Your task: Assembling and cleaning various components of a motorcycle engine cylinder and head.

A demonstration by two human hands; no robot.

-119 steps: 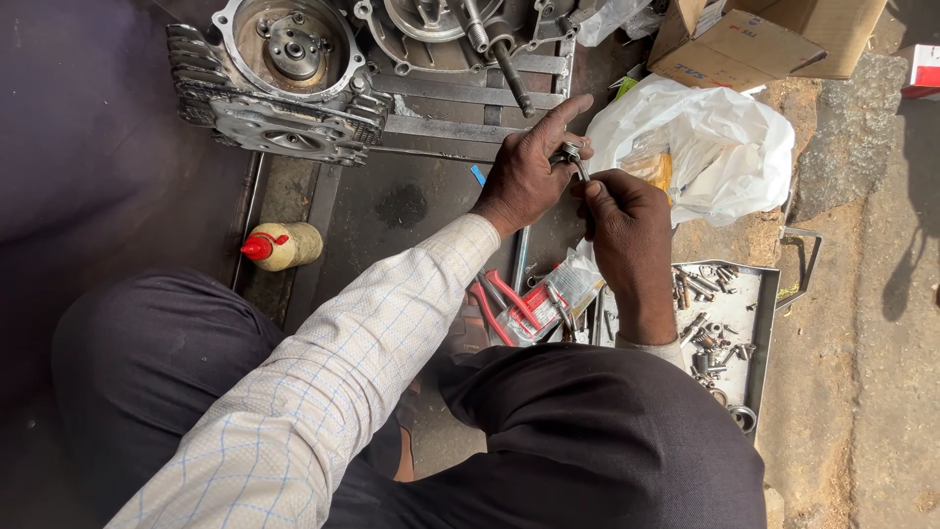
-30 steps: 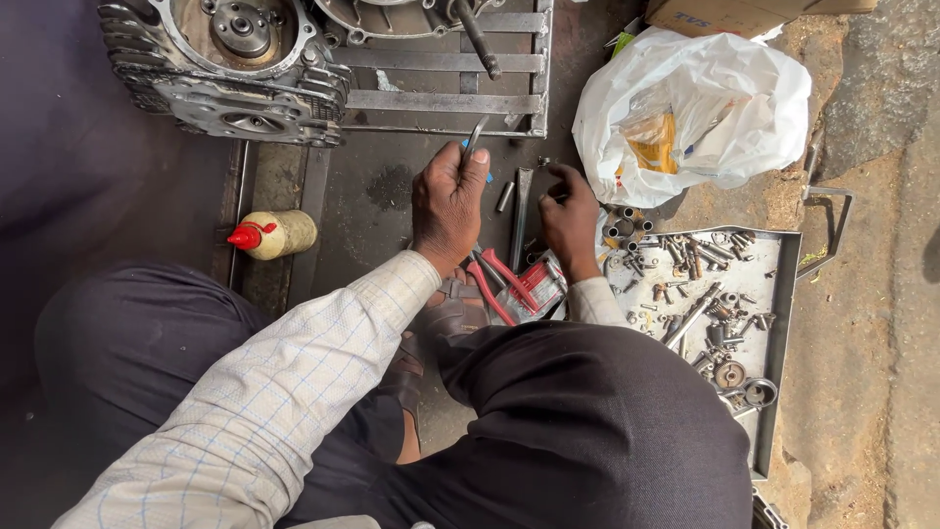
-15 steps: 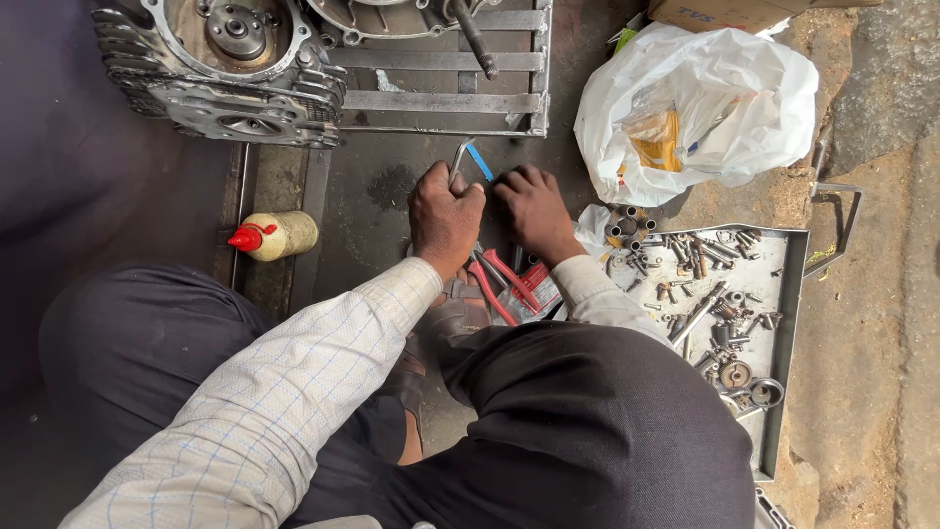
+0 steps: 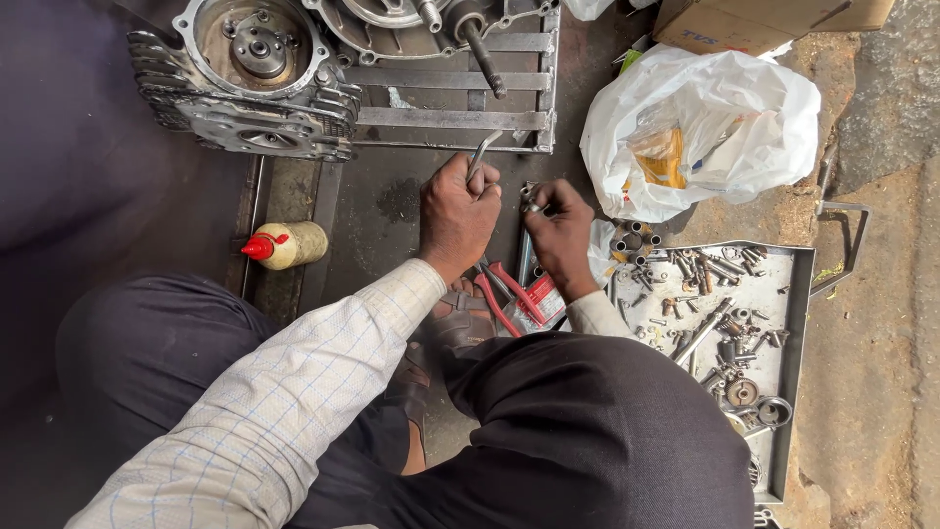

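I am crouching over the dark metal floor plate (image 4: 392, 211), picking through hand tools just below the engine stand. My left hand (image 4: 456, 211) is closing into a fist around a slim steel wrench (image 4: 482, 152), whose angled end is sticking up past my knuckles toward the stand's lower rail (image 4: 450, 120). My right hand (image 4: 560, 230) is resting just beside it, fingers curled narrow and pinching what looks like a small metal socket or bit (image 4: 532, 206); the piece is too small to name for certain. Under both wrists the red-handled pliers (image 4: 514, 299) are lying on the plate, touching nothing I am gripping.

The engine crankcase (image 4: 259, 73) is sitting on its stand at the far left edge, well apart from my hands. The parts tray (image 4: 793, 323) of bolts and washers is lying to my right, and the white plastic bag (image 4: 705, 127) beyond it. The oil bottle with the red nozzle (image 4: 284, 245) is lying on its side near the plate's left edge.

I judge this to be the tool-picking stage: the next move seems to call for mating the small piece to the wrench, both hands steady.
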